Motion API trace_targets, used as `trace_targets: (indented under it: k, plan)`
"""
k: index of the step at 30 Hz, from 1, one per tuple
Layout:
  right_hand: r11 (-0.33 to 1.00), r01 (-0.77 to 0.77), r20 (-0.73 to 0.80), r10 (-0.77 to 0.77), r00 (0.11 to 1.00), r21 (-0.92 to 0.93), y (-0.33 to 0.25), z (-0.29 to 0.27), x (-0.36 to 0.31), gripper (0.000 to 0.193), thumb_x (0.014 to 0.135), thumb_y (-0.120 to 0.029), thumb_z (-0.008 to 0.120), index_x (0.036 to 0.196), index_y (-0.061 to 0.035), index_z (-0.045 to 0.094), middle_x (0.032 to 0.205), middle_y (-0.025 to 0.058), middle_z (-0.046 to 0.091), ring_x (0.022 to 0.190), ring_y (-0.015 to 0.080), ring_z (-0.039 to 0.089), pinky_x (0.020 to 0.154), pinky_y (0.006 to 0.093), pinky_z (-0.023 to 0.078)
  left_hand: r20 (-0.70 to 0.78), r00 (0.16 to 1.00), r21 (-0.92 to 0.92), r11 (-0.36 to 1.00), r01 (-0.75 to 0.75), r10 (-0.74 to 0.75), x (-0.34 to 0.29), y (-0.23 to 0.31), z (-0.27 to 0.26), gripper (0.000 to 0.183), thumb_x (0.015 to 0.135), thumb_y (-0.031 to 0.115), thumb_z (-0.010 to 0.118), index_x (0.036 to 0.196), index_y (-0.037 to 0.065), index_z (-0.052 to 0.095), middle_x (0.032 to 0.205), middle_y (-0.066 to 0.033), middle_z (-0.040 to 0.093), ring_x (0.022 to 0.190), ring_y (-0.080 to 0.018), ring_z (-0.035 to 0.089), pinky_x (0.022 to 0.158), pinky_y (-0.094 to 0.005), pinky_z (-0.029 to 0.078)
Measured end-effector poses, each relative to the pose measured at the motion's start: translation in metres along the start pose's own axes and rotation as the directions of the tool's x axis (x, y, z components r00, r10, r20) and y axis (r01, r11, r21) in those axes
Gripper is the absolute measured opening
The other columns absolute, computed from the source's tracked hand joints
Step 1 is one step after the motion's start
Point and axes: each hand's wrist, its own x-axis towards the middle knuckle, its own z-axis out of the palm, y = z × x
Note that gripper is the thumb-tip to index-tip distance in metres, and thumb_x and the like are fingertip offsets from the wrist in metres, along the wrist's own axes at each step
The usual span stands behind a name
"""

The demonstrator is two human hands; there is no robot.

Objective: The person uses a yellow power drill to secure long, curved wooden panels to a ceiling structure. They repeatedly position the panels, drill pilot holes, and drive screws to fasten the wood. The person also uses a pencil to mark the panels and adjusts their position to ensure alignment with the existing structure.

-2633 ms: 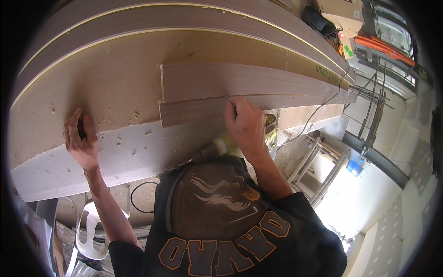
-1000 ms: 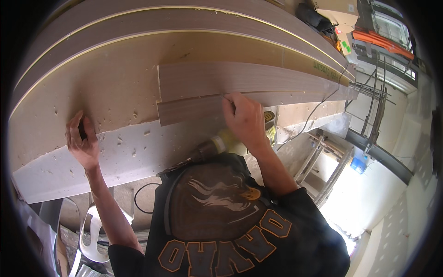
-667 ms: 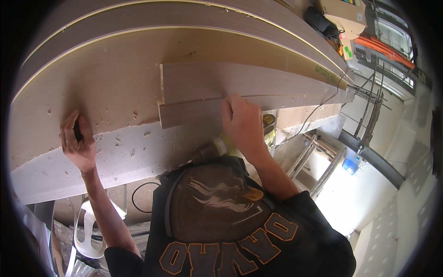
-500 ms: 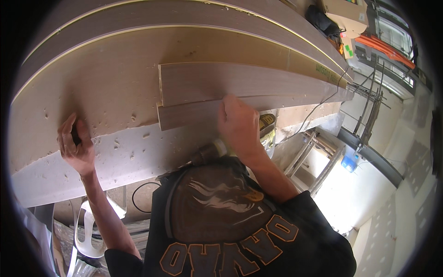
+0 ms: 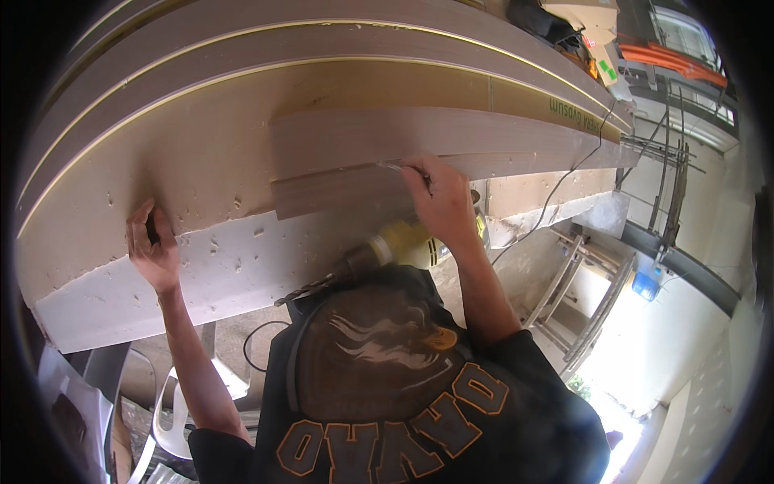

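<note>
From my end, I'd call the work on the two brown boards under way rather than finished. The upper board (image 5: 347, 133) and the lower board (image 5: 343, 191) lie side by side along the near edge of the desk (image 5: 214, 153), their left ends roughly level, the lower one reaching out over the pale strip at that edge. My right hand (image 5: 443, 198) is at the lower board, near the seam, pinching a thin pale sliver (image 5: 389, 164) between thumb and fingers; it is too blurred for me to say whether it is a tool or a shaving. My left hand (image 5: 155, 250) is by the desk's near edge, toward its left corner, loosely curled with a gap between thumb and fingers, nothing visible in it; I cannot tell whether it rests on the surface.

As for what is done, shavings (image 5: 258, 232) dot the desk, so I judge some cutting or drilling has taken place there. I can make out no clear mark or hole on either board, so the spot under my right hand probably remains to be completed. The yellow drill (image 5: 407, 235) sits unheld beside the near edge, its bit pointing left. Longer boards (image 5: 322, 44) line the far side, untouched by either hand.
</note>
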Motion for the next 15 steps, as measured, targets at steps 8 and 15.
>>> trace_targets:
  k: [8,15]
  plan:
    - [0.987,0.156,-0.059,-0.154,0.986,0.041,0.02,-0.009,0.006,0.009,0.082,-0.008,0.062,0.09,-0.0038,0.063,0.083,0.0143,0.064,0.073,0.0339,0.063,0.065,0.0388,0.049,-0.02,1.0,0.034,0.999,-0.011,0.012,0.003,0.007,-0.001,0.015,0.084,0.006,0.061,0.099,0.007,0.066,0.091,-0.0091,0.065,0.08,-0.026,0.064,0.068,-0.0353,0.051]
    - [0.989,0.093,0.01,-0.095,0.995,0.112,0.03,0.0,0.006,0.015,0.084,-0.008,0.058,0.098,-0.0033,0.063,0.081,0.014,0.065,0.069,0.0294,0.063,0.064,0.0357,0.049,-0.023,1.0,0.044,0.999,-0.007,0.008,0.002,0.004,-0.001,0.014,0.085,0.007,0.06,0.098,0.006,0.066,0.09,-0.01,0.065,0.078,-0.0269,0.064,0.067,-0.0352,0.051]
